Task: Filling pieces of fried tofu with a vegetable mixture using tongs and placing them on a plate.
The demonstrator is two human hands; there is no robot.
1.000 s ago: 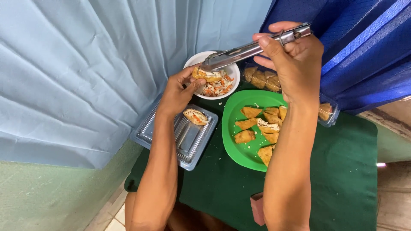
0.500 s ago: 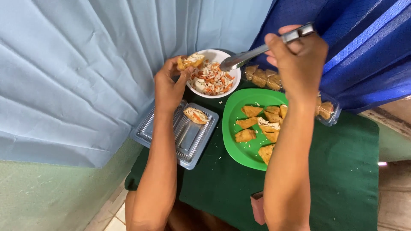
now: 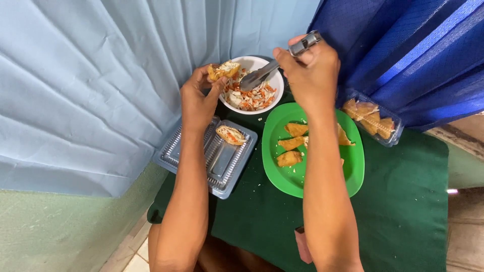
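two bare hands work over a white bowl (image 3: 275, 95) of shredded white and orange filling (image 3: 249, 96), which stands at the far edge of a dark green cloth (image 3: 403, 211). the left hand (image 3: 197, 98) holds a split fried pastry (image 3: 223, 70) up beside the bowl's left rim, its fingers pinched together on the golden crust with the open, stuffed side facing up. the right hand (image 3: 308, 75) is closed around the handle of metal tongs (image 3: 275, 63), fingers wrapped tight on it; the tong tips reach down into the bowl, just above the filling. whether the tips grip any filling cannot be told.

below the left hand lies a grey plastic tray (image 3: 176, 151), and one filled pastry (image 3: 230, 135) rests on it. just beside the tray sits a green plate (image 3: 282, 181) with several fried triangles (image 3: 291, 143), partly hidden by the right forearm. a clear container (image 3: 373, 117) with more fried pieces stands to the right, against a blue curtain (image 3: 413, 55). a pale blue curtain (image 3: 91, 75) hangs on the left.
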